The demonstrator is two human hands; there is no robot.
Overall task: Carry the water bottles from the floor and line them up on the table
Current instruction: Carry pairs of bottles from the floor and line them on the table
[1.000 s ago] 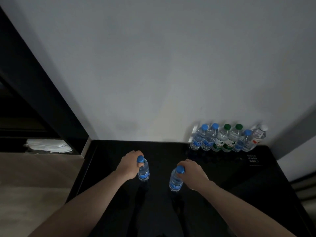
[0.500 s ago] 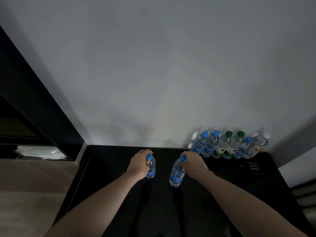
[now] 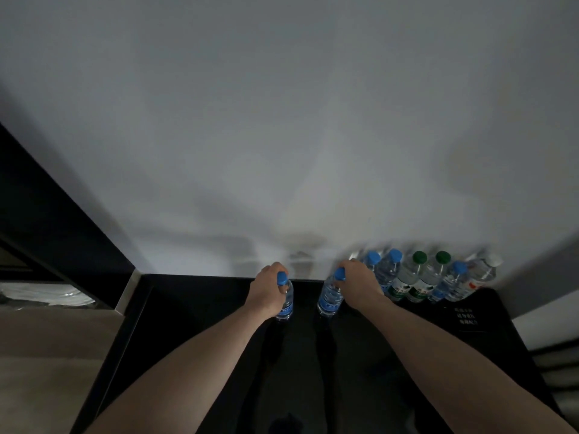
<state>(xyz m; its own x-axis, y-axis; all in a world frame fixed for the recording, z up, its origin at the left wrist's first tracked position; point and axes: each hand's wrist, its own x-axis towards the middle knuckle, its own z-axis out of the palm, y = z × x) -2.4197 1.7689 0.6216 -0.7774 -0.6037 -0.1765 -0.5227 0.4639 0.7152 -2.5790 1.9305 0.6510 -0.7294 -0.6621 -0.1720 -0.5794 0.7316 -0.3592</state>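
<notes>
On the glossy black table [image 3: 360,371] I hold two small blue-capped water bottles by their necks. My left hand [image 3: 266,291] grips the left bottle [image 3: 285,305], which stands upright near the back edge. My right hand [image 3: 360,288] grips the right bottle [image 3: 329,299], slightly tilted, close to the left end of the row of bottles [image 3: 423,280] against the wall. That row holds several bottles with blue, green and white caps.
A grey wall [image 3: 282,136] rises right behind the table. A dark cabinet edge [image 3: 62,220] stands at the left, with white cloth [image 3: 40,294] on a shelf beneath. A small printed card [image 3: 466,316] lies at the table's right. Beige floor [image 3: 47,355] lies lower left.
Both hands have carried their bottles farther back toward the wall. The right bottle has moved rightward and now sits near the row's left end.
</notes>
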